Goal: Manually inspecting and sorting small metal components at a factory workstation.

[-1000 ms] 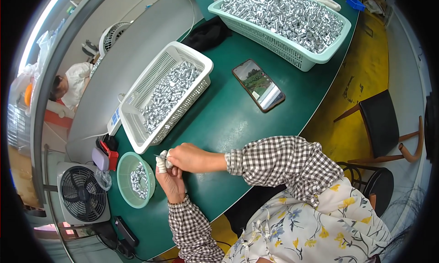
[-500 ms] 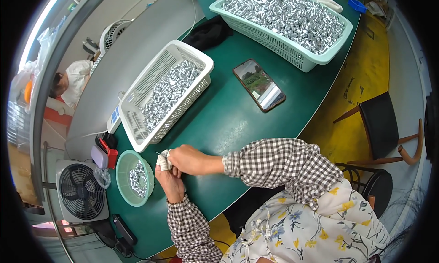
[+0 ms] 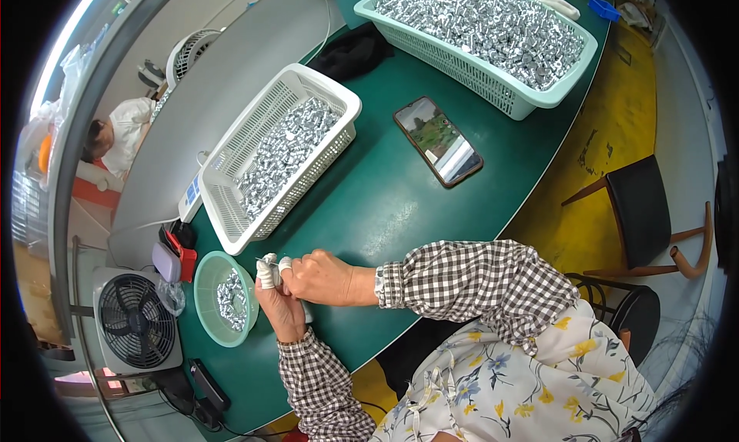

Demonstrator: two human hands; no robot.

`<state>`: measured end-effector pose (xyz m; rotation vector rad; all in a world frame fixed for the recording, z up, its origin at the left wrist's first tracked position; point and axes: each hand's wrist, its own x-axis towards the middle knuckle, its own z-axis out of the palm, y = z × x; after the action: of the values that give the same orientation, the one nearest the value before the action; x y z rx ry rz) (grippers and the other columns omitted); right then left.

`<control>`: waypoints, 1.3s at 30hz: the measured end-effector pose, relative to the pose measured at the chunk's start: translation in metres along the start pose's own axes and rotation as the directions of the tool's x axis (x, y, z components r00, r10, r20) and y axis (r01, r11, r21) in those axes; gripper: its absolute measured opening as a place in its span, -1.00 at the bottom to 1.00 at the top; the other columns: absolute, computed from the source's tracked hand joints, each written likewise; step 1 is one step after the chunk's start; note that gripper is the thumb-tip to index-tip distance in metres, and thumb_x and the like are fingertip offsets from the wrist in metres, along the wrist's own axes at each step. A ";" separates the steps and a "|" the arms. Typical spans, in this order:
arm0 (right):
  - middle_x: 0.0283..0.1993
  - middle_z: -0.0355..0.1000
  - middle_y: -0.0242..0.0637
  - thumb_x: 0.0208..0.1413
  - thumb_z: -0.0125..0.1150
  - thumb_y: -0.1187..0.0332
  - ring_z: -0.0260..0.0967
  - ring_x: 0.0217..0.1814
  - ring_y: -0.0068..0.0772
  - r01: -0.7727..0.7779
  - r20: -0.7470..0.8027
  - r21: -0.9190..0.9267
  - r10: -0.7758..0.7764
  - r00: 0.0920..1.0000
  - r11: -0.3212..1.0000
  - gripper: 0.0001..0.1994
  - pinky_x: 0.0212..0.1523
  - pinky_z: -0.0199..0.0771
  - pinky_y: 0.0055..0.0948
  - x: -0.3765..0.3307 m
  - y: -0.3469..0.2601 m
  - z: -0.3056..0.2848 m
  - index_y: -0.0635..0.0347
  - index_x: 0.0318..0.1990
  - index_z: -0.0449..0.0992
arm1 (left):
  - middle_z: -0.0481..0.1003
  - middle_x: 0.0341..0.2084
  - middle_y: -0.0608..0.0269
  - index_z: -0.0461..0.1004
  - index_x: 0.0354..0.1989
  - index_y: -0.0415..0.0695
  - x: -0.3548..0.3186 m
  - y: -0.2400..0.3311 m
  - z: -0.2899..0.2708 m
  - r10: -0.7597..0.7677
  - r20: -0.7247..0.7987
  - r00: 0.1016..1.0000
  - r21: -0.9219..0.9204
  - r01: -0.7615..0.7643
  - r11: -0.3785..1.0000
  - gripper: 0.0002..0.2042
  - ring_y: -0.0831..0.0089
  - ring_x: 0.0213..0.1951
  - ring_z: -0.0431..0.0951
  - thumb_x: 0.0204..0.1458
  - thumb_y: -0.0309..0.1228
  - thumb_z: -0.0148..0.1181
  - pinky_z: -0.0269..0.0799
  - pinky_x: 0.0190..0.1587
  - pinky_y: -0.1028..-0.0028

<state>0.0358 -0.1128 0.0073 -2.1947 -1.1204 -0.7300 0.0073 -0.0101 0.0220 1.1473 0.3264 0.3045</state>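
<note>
My left hand point(image 3: 283, 313) and my right hand point(image 3: 325, 279) meet just right of a small green bowl point(image 3: 203, 319), over the table's near edge. White wrappings cover some of the fingertips. Both hands are closed in a pinch. A thin, shiny sliver point(image 3: 265, 260) shows at the left fingertips; what it belongs to is too small to make out. Small silvery metal pieces point(image 3: 232, 302) lie in the bowl. Beyond the hands, a white slotted basket point(image 3: 221, 228) holds many more such metal pieces.
A large pale green basket point(image 3: 493, 96) heaped with metal pieces stands at the far right. A phone point(image 3: 439, 142) lies on the green table point(image 3: 385, 203). A black cloth point(image 3: 350, 53) is behind it. At left are a fan point(image 3: 138, 323) and a red object point(image 3: 185, 259). A chair point(image 3: 639, 211) stands right.
Both hands have shifted slightly, the left fingertips toward the bowl, and the right fingers have drawn a little apart from the left. The baskets and bowl stay in place.
</note>
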 end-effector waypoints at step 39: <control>-0.70 0.30 -0.30 0.00 0.00 0.39 0.29 -0.72 -0.45 -0.198 0.058 0.702 0.221 0.973 0.684 -0.85 -0.77 0.21 -0.48 0.005 0.018 0.009 0.25 -0.53 0.31 | 0.30 -0.65 0.45 0.38 -0.32 -0.19 0.001 -0.001 -0.015 -0.100 0.123 0.987 -0.103 0.113 0.988 -0.73 0.72 -0.71 0.16 0.07 -0.20 0.02 -0.02 -0.73 0.68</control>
<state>0.0547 -0.1130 0.0005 -1.5894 -0.9000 -0.1650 0.0021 0.0027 0.0155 1.0308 0.2627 0.1581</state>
